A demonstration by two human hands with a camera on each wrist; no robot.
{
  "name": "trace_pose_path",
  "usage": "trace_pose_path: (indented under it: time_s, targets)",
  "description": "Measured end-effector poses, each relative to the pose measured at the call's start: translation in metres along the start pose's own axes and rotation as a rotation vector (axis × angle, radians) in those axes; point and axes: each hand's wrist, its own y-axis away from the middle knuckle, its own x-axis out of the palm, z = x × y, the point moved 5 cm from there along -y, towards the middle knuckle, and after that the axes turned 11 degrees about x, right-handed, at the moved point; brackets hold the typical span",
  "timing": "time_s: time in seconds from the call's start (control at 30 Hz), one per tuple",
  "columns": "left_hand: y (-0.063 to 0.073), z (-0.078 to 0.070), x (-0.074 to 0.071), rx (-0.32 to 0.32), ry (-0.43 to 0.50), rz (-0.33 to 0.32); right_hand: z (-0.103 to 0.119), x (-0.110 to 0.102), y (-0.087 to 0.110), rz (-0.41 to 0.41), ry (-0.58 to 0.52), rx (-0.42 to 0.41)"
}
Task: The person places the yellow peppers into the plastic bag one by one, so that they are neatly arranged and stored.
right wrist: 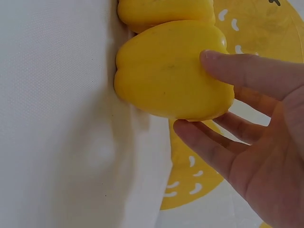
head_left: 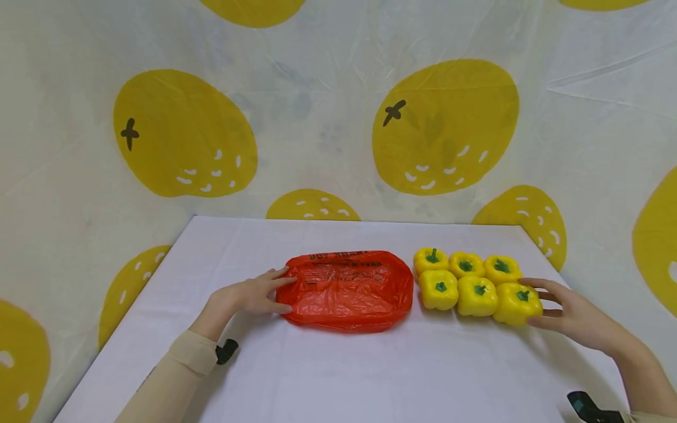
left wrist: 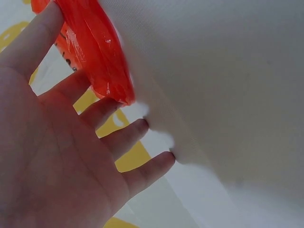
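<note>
1. Wearing a white cover with a fine weave, the worktop (head_left: 328,376) runs back from its near edge; a beige sleeve (head_left: 177,370) crosses that edge toward the left.
2. Midway between the side edges lies a red plastic bag (head_left: 349,296): a flattened oblong of thin, glossy, crinkled film. The left hand (head_left: 259,294) is at its left end, grip apart, fingers spread and some touching the film.
3. Toward the right edge, the right hand (head_left: 573,317) has its thumb against the front-right pepper (head_left: 514,310) and its fingers about the right and far sides; whether this grip clamps or only touches, I cannot tell.
4. The step in hand looks like making contact with both things. Lifting the pepper would call for even pressure on its smooth, rounded lobes; the limp film probably wants a light pinch.
5. Two more front-row peppers (head_left: 477,301) sit left of it, squat, yellow and green-stemmed; three back-row peppers (head_left: 501,276) sit just behind.
6. Past the far edge hangs creased pale cloth (head_left: 317,141), printed with yellow fruit.
</note>
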Motion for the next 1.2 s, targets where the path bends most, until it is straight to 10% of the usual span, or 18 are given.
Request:
trace_pose_path:
  time_s: [1.2]
  targets:
    - [0.000,-0.001,0.001,0.026,-0.030,-0.008,0.029,-0.050,0.008,-0.139,0.063,0.001]
